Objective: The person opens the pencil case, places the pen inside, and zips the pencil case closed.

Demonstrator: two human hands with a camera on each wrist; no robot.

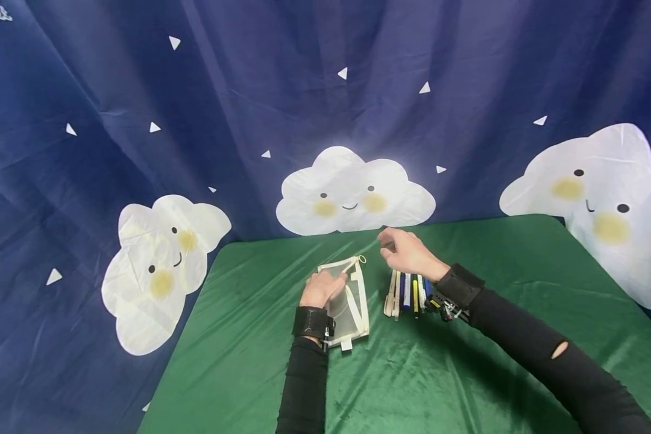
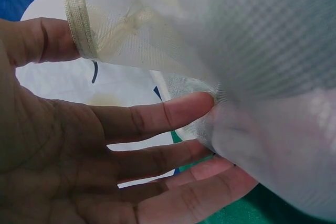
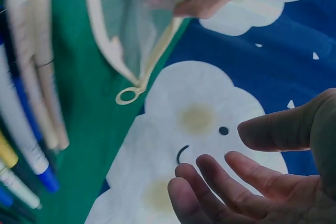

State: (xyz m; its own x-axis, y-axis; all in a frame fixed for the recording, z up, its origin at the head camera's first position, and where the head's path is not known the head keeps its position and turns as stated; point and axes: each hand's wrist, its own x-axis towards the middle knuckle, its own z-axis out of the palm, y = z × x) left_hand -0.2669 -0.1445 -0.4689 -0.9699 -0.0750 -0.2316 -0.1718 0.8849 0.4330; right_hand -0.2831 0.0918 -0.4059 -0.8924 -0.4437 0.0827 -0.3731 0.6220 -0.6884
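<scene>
A cream-edged mesh zip pouch point(image 1: 343, 319) lies on the green cloth, its ring-shaped zip pull point(image 3: 127, 96) at the far corner. My left hand point(image 1: 321, 290) grips the pouch by its left side. In the left wrist view, the thumb goes behind the zip edge and the fingertips point(image 2: 202, 103) press the mesh from the other side. My right hand point(image 1: 408, 252) hovers just beyond a row of pens point(image 1: 407, 293), right of the pouch. Its fingers curve loosely and hold nothing, as the right wrist view shows. The pens' far ends are hidden beneath that hand in the head view.
Green cloth point(image 1: 239, 337) covers the table. Behind it hangs a dark blue curtain point(image 1: 260, 72) printed with white smiling clouds point(image 1: 352, 205) and small triangles. The row of several pens sits close to the pouch's right edge, with a strip of cloth between them.
</scene>
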